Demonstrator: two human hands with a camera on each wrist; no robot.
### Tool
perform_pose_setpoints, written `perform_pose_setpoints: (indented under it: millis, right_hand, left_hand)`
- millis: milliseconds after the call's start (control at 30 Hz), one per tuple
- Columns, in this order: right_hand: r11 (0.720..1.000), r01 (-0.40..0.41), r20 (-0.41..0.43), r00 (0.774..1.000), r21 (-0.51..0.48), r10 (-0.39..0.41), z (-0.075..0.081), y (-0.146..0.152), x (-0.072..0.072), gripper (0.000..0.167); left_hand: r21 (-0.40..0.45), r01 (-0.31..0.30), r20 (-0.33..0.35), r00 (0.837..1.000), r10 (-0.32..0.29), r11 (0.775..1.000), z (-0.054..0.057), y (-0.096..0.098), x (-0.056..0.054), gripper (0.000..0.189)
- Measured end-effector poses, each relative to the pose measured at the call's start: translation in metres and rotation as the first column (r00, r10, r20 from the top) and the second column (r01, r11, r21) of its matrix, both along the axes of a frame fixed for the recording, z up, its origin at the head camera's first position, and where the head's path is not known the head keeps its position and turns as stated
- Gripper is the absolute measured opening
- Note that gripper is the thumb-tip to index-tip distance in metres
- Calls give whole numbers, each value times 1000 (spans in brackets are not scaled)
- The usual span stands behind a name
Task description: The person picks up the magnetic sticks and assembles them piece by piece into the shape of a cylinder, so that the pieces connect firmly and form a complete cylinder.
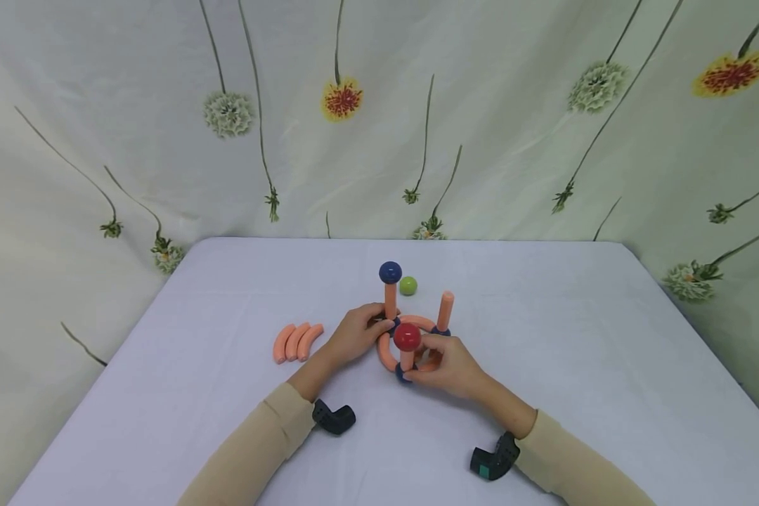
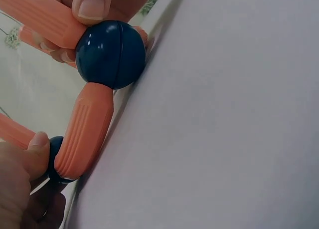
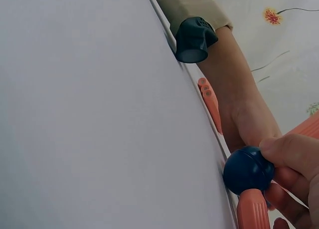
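Note:
A ring of curved orange rods (image 1: 386,353) from a stick-and-ball building set lies on the table, joined by blue balls with upright rods. My left hand (image 1: 356,334) grips the left blue joint ball (image 2: 110,54), thumb pressed on it, below an upright topped by a dark blue ball (image 1: 390,273). With thumb and fingers my right hand (image 1: 449,367) pinches the front blue joint ball (image 3: 248,170). A red ball (image 1: 407,336) tops the upright rod there. The back right upright (image 1: 445,310) has a bare tip. The right hand's fingers partly hide the ring's near right side.
Three loose curved orange rods (image 1: 298,342) lie side by side left of the left hand. A green ball (image 1: 407,285) sits behind the ring. A flowered cloth (image 1: 493,126) hangs behind the table (image 1: 582,337). Each wrist wears a black device (image 1: 334,417).

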State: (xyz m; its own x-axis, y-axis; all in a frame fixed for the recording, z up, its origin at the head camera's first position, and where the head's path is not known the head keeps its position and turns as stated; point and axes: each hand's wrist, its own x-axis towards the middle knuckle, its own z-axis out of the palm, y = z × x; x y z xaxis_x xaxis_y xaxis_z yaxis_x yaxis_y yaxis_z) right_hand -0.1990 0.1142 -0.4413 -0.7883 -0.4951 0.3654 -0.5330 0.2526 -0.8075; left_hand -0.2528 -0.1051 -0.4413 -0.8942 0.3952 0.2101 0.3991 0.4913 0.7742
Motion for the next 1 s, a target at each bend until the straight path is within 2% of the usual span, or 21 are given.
perform_pose_setpoints:
  millis: [333, 633, 1000]
  right_hand:
    - [1000, 24, -7, 1000, -8, -24, 4, 0, 2, 24]
    - [999, 32, 17, 999, -18, -31, 3, 0, 2, 24]
    - [999, 25, 38, 999, -43, -23, -1, -1, 2, 25]
  left_hand:
    - [-6, 33, -25, 999, -33, 999, 3, 3, -2, 28]
    - [-3, 18, -5, 1000, -18, 1000, 1, 4, -2, 29]
    - [-16, 29, 25, 999, -28, 999, 0, 5, -1, 30]
